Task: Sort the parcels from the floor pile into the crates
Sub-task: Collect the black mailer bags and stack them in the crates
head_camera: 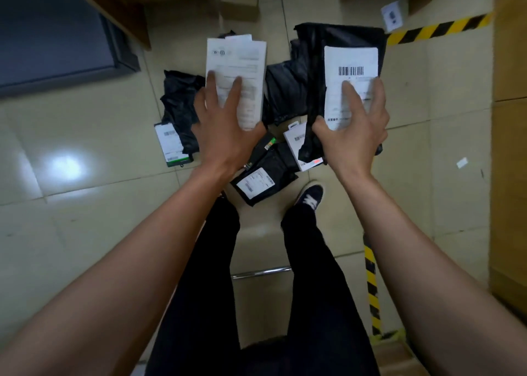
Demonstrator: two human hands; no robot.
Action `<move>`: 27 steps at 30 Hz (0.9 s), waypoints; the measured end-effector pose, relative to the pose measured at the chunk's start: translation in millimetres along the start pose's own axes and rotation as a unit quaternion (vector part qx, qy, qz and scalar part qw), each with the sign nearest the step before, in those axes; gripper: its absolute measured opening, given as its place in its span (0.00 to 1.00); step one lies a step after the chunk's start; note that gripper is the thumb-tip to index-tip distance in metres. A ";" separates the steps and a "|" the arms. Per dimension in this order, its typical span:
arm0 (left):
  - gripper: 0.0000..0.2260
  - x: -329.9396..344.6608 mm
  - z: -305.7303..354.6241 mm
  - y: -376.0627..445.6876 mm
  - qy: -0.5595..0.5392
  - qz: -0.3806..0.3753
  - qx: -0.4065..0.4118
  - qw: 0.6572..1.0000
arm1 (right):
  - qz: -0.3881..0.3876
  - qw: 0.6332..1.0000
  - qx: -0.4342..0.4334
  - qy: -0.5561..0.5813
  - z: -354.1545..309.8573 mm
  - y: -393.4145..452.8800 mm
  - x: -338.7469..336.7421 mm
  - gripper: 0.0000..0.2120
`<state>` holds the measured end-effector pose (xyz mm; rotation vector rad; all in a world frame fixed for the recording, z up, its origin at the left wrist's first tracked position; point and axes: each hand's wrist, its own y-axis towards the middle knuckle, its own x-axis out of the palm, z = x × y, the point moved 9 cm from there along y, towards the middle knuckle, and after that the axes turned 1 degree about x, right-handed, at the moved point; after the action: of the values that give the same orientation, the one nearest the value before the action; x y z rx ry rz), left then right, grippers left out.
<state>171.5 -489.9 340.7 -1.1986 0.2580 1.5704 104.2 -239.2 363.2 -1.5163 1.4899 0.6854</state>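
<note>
We see 2 grasps: left hand (225, 136) pinches white parcel (236, 70), fingers on top; right hand (353, 127) grips black parcel (342, 70), thumb across its label.

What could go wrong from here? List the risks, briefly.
1. The right hand holds the black parcel only near its lower edge, so most of the floppy bag stands above the grip; it might fold over or slip.
2. The left hand holds a white parcel loosely, fingers spread on its face; it could slide out.
3. Loose parcels lie right by the shoe; a step forward may tread on them.
</note>
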 end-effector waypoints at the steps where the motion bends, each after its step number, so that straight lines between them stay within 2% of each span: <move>1: 0.41 -12.2 6.4 -7.0 0.005 0.005 0.004 1.000 | 0.004 1.000 0.002 0.007 -6.4 -5.6 -12.8 0.34; 6: 0.40 -60.8 35.4 -53.7 0.038 0.042 0.007 0.998 | -0.010 0.999 -0.015 0.033 -30.3 -29.7 -64.7 0.34; 14: 0.39 -133.2 50.9 -151.3 0.031 0.127 -0.037 0.991 | -0.053 0.989 -0.140 0.004 -84.5 -66.1 -130.6 0.35; 19: 0.39 -173.6 5.1 -203.6 0.016 0.178 -0.089 0.980 | -0.095 0.970 -0.223 0.000 -147.4 -101.2 -127.0 0.33; 27: 0.39 -244.7 -128.4 -297.5 -0.026 0.242 -0.218 0.945 | -0.176 0.915 -0.363 -0.016 -286.3 -216.8 -64.6 0.31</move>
<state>464.0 -613.3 593.8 -1.5061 0.1807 2.1643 252.7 -477.9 595.8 -2.2419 0.9136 1.1022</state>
